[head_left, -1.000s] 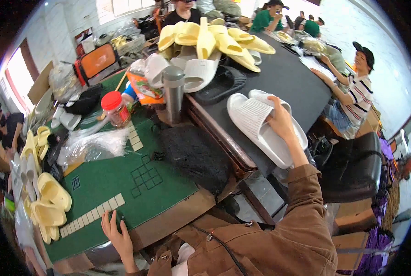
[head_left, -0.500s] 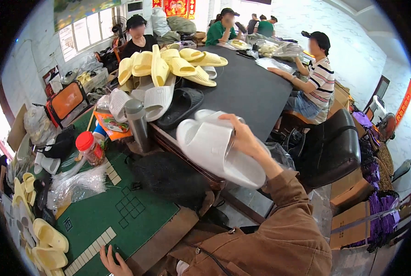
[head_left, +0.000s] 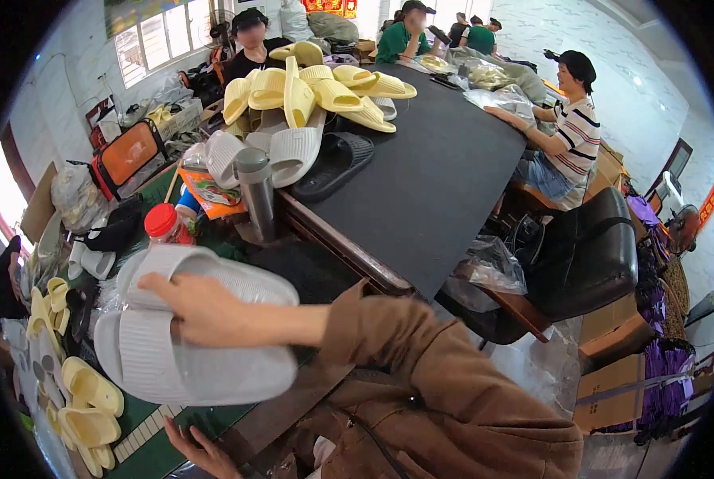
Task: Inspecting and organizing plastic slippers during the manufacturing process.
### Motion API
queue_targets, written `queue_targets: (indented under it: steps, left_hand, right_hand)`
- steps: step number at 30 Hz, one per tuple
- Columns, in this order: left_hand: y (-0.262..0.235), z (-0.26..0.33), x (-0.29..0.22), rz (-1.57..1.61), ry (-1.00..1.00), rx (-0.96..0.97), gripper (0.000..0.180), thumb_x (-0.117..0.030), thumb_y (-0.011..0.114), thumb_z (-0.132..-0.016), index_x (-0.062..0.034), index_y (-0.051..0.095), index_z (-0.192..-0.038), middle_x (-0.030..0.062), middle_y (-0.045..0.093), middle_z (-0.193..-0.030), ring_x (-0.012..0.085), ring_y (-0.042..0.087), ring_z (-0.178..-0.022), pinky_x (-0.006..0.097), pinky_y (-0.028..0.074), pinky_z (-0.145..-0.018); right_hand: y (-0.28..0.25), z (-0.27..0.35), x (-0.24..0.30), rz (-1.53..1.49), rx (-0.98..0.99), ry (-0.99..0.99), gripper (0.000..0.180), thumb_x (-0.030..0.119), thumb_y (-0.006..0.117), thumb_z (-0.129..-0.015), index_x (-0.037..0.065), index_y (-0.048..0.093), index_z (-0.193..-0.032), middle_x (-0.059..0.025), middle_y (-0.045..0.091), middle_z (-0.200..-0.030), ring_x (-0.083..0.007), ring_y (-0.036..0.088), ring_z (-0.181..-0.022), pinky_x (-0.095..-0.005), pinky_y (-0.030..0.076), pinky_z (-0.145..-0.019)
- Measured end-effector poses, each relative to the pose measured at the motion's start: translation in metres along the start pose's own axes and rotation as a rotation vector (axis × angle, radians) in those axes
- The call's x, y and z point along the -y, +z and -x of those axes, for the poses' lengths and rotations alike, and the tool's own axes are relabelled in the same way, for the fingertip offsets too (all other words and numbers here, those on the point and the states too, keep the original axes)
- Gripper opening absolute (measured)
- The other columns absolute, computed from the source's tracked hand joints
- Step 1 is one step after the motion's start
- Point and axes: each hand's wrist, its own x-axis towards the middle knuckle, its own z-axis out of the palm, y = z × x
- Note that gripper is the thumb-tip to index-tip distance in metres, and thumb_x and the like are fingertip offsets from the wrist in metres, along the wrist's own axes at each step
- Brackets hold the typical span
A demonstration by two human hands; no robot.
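Slipper pair [head_left: 221,375] has swung off the dark worktop's [head_left: 429,168] near corner, now above the green worktop's [head_left: 156,457] near edge. Right hand [head_left: 205,311] grips both straps; left hand [head_left: 204,455] just below, fingers parted, apparently empty. Pair now within both hands' reach.

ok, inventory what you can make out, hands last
Dark table: one, black, centre
Green table: one, green, left
Held slippers: two, pale grey, lower left
Piled slippers: many, yellow and white, dark table
Loose slipper: one visible, black, beside pile
Flask: one, silver, dark table's left edge
Jar: one, red lid, left of flask
Edge slippers: several, yellow, left
Chair: one, black, right
Cartons: several, brown, lower right
People: several, varied clothing, background
Left hand: one, bottom
Right hand: one, gripping slippers
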Motion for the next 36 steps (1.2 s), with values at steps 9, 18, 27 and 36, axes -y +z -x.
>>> queue_targets:
  steps: [9, 18, 27, 36]
  left_hand:
    - [-0.004, -0.002, 0.004, 0.291, -0.181, -0.188, 0.053, -0.029, 0.037, -0.1, -0.0011, 0.025, -0.144, 0.0166, 0.026, -0.148, 0.0278, 0.032, -0.133, 0.041, 0.025, -0.109]
    - [-0.014, -0.003, -0.005, -0.088, -0.081, 0.014, 0.046, -0.015, 0.041, -0.097, -0.0018, 0.033, -0.141, 0.0168, 0.03, -0.145, 0.0312, 0.029, -0.134, 0.041, 0.023, -0.11]
    - [-0.008, -0.001, -0.012, -0.141, -0.035, 0.061, 0.051, -0.013, 0.043, -0.094, -0.0027, 0.03, -0.142, 0.0189, 0.025, -0.147, 0.0349, 0.026, -0.135, 0.044, 0.023, -0.109]
    - [-0.004, -0.005, -0.024, -0.131, -0.011, 0.089, 0.051, -0.013, 0.044, -0.095, -0.0017, 0.03, -0.142, 0.0194, 0.025, -0.147, 0.0349, 0.026, -0.135, 0.044, 0.023, -0.109]
  right_hand:
    - [0.003, 0.055, 0.024, 0.081, 0.882, 0.04, 0.062, 0.01, 0.067, -0.075, 0.002, 0.042, -0.131, -0.0235, 0.062, -0.087, -0.0362, 0.062, -0.084, -0.0437, 0.048, -0.069]
    - [-0.133, 0.062, 0.116, -0.905, 0.086, -0.44, 0.011, 0.004, 0.065, -0.081, -0.002, 0.066, -0.091, -0.0138, 0.063, -0.089, -0.0256, 0.061, -0.081, -0.0334, 0.05, -0.069]
    - [-0.148, 0.049, 0.129, -1.019, 0.088, -0.628, 0.014, 0.01, 0.067, -0.086, -0.004, 0.068, -0.084, -0.0171, 0.061, -0.086, -0.0199, 0.059, -0.066, -0.0244, 0.047, -0.053]
    - [-0.159, 0.051, 0.127, -0.737, -0.011, -0.607, 0.009, 0.009, 0.064, -0.086, 0.001, 0.066, -0.084, -0.0161, 0.061, -0.086, -0.019, 0.057, -0.06, -0.0257, 0.048, -0.051]
